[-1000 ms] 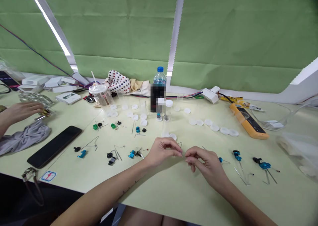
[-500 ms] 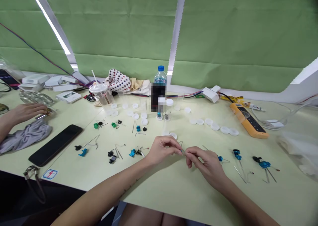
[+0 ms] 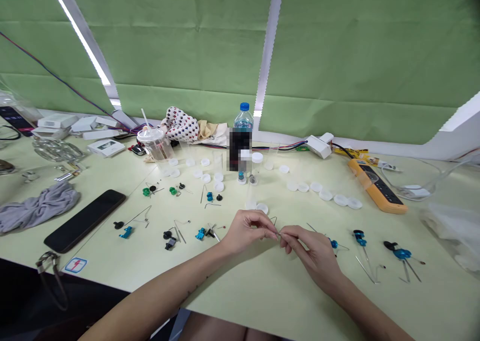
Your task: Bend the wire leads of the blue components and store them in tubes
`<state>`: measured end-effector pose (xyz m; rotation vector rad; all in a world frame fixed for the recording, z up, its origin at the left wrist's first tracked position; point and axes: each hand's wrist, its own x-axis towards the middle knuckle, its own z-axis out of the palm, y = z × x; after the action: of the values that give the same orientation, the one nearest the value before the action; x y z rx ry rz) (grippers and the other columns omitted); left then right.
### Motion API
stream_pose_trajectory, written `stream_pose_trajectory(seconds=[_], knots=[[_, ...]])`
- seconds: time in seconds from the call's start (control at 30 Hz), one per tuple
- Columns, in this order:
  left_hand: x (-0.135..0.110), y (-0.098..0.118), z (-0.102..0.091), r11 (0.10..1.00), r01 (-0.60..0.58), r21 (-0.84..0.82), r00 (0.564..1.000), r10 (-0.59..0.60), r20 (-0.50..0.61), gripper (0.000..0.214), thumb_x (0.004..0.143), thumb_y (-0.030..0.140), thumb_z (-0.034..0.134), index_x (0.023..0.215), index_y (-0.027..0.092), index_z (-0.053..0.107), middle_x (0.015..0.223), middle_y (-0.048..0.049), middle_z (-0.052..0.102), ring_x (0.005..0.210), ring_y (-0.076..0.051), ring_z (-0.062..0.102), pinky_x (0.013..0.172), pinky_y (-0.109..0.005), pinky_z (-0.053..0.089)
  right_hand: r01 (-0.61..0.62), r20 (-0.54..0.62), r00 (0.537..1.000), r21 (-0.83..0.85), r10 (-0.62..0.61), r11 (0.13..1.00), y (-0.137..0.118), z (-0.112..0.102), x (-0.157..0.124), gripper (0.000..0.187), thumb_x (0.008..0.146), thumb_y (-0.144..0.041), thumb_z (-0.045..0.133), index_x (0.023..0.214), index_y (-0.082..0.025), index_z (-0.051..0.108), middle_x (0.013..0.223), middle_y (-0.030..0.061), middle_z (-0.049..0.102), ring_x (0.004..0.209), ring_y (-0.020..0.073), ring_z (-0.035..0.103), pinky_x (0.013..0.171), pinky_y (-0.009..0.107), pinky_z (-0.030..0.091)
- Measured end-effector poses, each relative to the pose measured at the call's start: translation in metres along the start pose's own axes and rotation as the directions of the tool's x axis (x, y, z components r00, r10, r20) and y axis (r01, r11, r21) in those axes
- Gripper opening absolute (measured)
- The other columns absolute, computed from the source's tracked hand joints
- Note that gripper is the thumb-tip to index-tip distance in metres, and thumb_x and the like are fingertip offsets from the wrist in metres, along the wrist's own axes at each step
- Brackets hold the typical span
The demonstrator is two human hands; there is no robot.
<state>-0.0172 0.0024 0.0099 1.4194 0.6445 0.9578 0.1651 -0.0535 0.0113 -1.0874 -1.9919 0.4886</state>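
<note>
My left hand (image 3: 249, 232) and my right hand (image 3: 313, 249) meet fingertip to fingertip above the table. Both are closed in a pinch on something tiny, mostly hidden by the fingers and too small to name. A thin bent wire (image 3: 275, 220) shows just behind the fingertips. Left of my left hand lies a blue metal part (image 3: 200, 233) with a black knob and thin rods. Beyond my right hand, partly covered by it, is another blue part (image 3: 333, 243). Farther right are a blue part with a black disc (image 3: 359, 238) and a larger blue piece (image 3: 402, 253).
A phone (image 3: 85, 220) and a grey cloth (image 3: 41, 208) lie at left. Behind my hands stand clear tubes (image 3: 256, 168), white caps (image 3: 326, 195) and a blue-capped bottle (image 3: 244, 118). An orange power strip (image 3: 377, 186) sits at right, a lidded cup (image 3: 153, 143) back left.
The other person's hand at the far left has gone out of view. My hands stay pinched together, nearly in place, and the small piece between them shows less. The view has shifted slightly.
</note>
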Motion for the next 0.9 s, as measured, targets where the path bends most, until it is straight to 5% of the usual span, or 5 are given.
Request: stream_pose_trajectory(seconds=[0.4, 0.9], knots=[[-0.0027, -0.0038, 0.0021, 0.987, 0.004, -0.160, 1.000, -0.006, -0.014, 0.008, 0.062, 0.016, 0.075, 0.063, 0.012, 0.068, 0.065, -0.0041, 0.062, 0.056, -0.011, 0.055, 0.050, -0.023, 0.043, 0.267, -0.119, 0.941, -0.319, -0.318, 0.909, 0.0007, 0.0047, 0.0003, 0.014, 0.088, -0.012, 0.049, 0.092, -0.019, 0.060, 0.079, 0.0037, 0.068, 0.073, 0.0131, 0.066, 0.065, 0.022, 0.050], [-0.0060, 0.0011, 0.0064, 0.982, 0.011, -0.189, 0.999, -0.018, -0.032, 0.012, 0.064, 0.021, 0.076, 0.070, 0.012, 0.071, 0.070, -0.0049, 0.064, 0.059, -0.012, 0.059, 0.056, -0.025, 0.049, 0.188, -0.098, 0.969, -0.303, -0.227, 0.934, 0.0008, 0.0082, -0.0060, 0.017, 0.089, -0.011, 0.045, 0.096, -0.020, 0.058, 0.085, 0.0063, 0.068, 0.075, 0.0143, 0.066, 0.060, 0.023, 0.050]])
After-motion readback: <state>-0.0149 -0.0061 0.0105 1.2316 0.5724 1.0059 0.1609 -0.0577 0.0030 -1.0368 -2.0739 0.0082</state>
